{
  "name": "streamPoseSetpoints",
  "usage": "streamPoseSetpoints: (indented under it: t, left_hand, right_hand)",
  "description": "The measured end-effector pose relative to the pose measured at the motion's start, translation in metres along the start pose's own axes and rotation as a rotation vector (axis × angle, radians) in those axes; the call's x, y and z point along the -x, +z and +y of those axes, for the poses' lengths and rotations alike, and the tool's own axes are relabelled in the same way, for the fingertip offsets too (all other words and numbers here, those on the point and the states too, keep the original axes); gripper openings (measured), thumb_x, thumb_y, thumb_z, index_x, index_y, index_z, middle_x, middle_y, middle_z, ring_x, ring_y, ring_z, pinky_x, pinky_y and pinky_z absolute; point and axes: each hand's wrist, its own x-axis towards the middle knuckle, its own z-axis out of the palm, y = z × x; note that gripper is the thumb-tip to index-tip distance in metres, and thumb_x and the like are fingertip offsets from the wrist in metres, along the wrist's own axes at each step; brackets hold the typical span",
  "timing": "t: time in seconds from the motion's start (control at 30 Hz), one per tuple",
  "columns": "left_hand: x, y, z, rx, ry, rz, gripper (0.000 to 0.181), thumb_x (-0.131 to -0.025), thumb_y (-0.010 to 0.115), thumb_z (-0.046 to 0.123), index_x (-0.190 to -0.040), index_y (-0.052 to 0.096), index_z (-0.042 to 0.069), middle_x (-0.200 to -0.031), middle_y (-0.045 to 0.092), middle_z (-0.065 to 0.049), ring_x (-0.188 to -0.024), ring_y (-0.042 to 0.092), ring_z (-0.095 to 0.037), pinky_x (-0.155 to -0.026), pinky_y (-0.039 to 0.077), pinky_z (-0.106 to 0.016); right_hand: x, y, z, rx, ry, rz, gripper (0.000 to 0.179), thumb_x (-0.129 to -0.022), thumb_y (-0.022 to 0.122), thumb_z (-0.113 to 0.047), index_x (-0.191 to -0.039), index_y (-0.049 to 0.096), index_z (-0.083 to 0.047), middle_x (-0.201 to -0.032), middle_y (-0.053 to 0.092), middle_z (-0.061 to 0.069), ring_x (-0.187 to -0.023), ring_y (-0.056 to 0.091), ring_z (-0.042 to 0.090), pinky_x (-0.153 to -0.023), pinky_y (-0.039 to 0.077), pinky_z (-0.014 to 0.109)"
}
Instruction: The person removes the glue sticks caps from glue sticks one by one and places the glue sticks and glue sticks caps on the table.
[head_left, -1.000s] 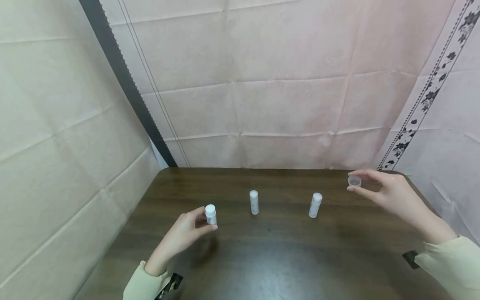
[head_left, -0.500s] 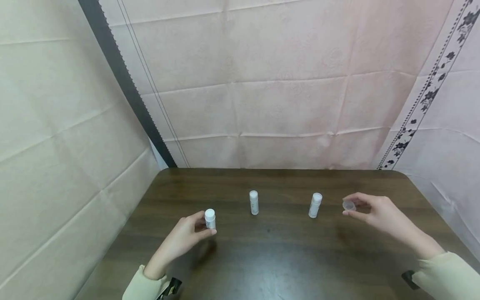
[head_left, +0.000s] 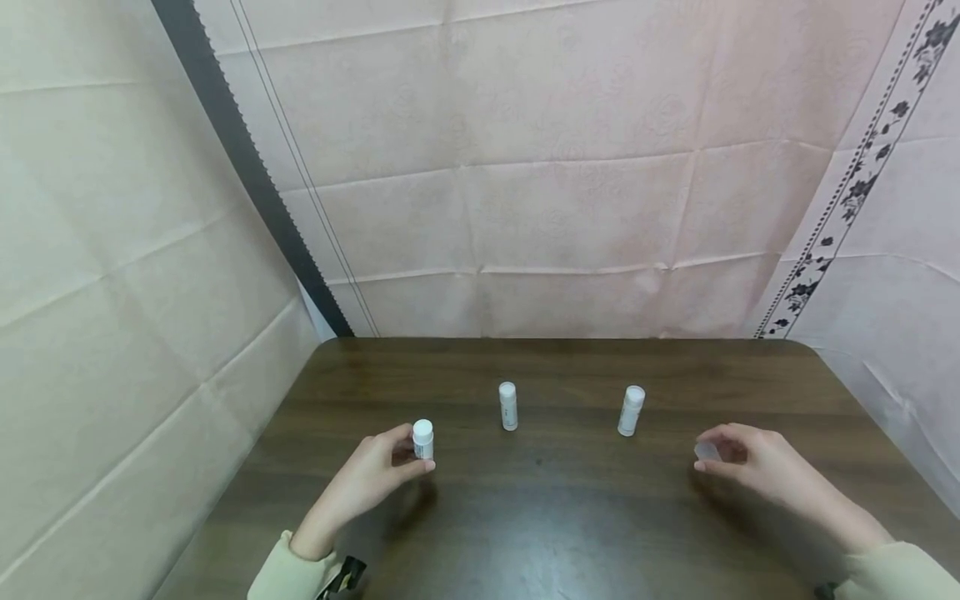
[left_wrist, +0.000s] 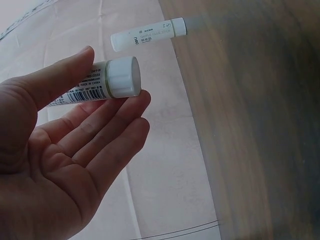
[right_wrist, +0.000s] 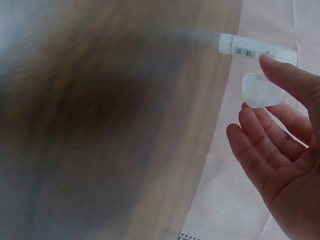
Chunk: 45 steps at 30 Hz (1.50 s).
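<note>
My left hand (head_left: 371, 469) pinches a small white cylindrical tube (head_left: 423, 440) between thumb and fingers, white end up, above the table. Printed text and a barcode show on that tube (left_wrist: 82, 89) in the left wrist view, where its other end is hidden by the thumb. My right hand (head_left: 765, 461) pinches a small translucent cap (head_left: 707, 451) at the table's right side. Fine ribs run around this cap (right_wrist: 262, 90) in the right wrist view. Two more white tubes stand upright between the hands: one left of centre (head_left: 508, 407), another on the right (head_left: 631, 411).
The dark wooden table (head_left: 555, 517) has rounded far corners. A pale creased cloth (head_left: 570, 208) hangs behind it, with more cloth at both sides. Black clips show at the cuffs.
My right hand has moved toward me and lower, carrying the cap, which has tipped. The left hand with its tube has sunk slightly. Both standing tubes have stayed in place.
</note>
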Motion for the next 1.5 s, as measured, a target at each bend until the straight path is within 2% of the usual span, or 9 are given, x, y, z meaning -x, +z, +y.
streamPoseSetpoints:
  t: [0.1,0.27,0.47,0.77,0.97,1.2,1.4,1.5]
  left_hand:
    - [0.0,0.0,0.0,0.0,0.005,-0.005,0.027,-0.088,0.08,0.026,-0.106,0.065,0.013,-0.101,0.073,0.001,-0.098,0.071,-0.019,-0.089,0.056,-0.045]
    - [-0.001,0.0,-0.001,-0.003,0.006,-0.009,0.027,-0.088,0.08,0.024,-0.107,0.065,0.012,-0.101,0.073,0.0,-0.098,0.071,-0.02,-0.089,0.056,-0.046]
    - [0.0,0.0,-0.005,-0.018,0.006,-0.004,0.029,-0.087,0.081,0.026,-0.107,0.065,0.012,-0.102,0.073,0.0,-0.098,0.071,-0.021,-0.089,0.055,-0.047]
    - [-0.001,0.003,-0.008,-0.017,0.012,-0.018,0.027,-0.088,0.08,0.028,-0.106,0.065,0.012,-0.1,0.073,0.002,-0.097,0.07,-0.018,-0.088,0.056,-0.044]
    - [0.001,0.003,-0.009,-0.008,0.012,-0.015,0.026,-0.088,0.08,0.026,-0.106,0.065,0.013,-0.1,0.072,0.003,-0.098,0.07,-0.018,-0.089,0.056,-0.044]
    - [0.005,0.001,-0.008,-0.014,0.022,-0.013,0.025,-0.089,0.079,0.027,-0.104,0.065,0.014,-0.1,0.073,0.004,-0.098,0.071,-0.018,-0.088,0.056,-0.044]
    - [0.005,0.0,-0.008,-0.016,0.018,-0.014,0.028,-0.088,0.08,0.028,-0.105,0.065,0.012,-0.101,0.073,0.002,-0.096,0.07,-0.018,-0.086,0.056,-0.043]
    - [0.004,0.0,-0.008,-0.016,0.014,-0.006,0.026,-0.088,0.08,0.026,-0.104,0.065,0.012,-0.099,0.073,0.002,-0.096,0.07,-0.018,-0.086,0.056,-0.044]
  right_hand:
    - [0.008,0.004,0.007,0.011,-0.027,0.027,0.031,-0.08,0.086,-0.03,-0.103,0.073,-0.015,-0.078,0.058,-0.017,-0.071,0.051,-0.003,-0.062,0.045,0.025]
    - [0.02,0.009,0.016,0.004,-0.05,0.031,0.03,-0.078,0.088,-0.024,-0.101,0.073,-0.014,-0.08,0.059,-0.02,-0.072,0.054,-0.004,-0.061,0.048,0.026]
    - [0.03,0.011,0.02,-0.011,-0.052,-0.077,0.029,-0.08,0.086,-0.024,-0.103,0.071,-0.013,-0.086,0.063,-0.017,-0.075,0.057,-0.004,-0.063,0.05,0.027]
    - [0.037,0.008,0.021,0.009,-0.02,-0.123,0.026,-0.082,0.084,-0.025,-0.102,0.071,-0.014,-0.089,0.072,-0.01,-0.078,0.063,-0.002,-0.065,0.053,0.028]
    - [0.039,0.01,0.019,0.028,0.004,-0.117,0.025,-0.082,0.084,-0.025,-0.102,0.072,-0.017,-0.095,0.073,-0.006,-0.082,0.066,0.005,-0.066,0.054,0.029]
    - [0.041,0.011,0.02,0.043,-0.014,-0.114,0.028,-0.079,0.086,-0.022,-0.102,0.072,-0.015,-0.096,0.072,-0.007,-0.084,0.067,0.006,-0.069,0.055,0.03]
    - [0.039,0.009,0.019,0.045,0.019,-0.149,0.031,-0.08,0.085,-0.023,-0.107,0.072,-0.013,-0.101,0.072,-0.003,-0.088,0.07,0.017,-0.071,0.056,0.032]
    - [0.038,0.009,0.017,0.073,0.029,-0.137,0.034,-0.079,0.086,-0.024,-0.108,0.072,-0.015,-0.103,0.073,-0.002,-0.09,0.07,0.02,-0.073,0.056,0.035]
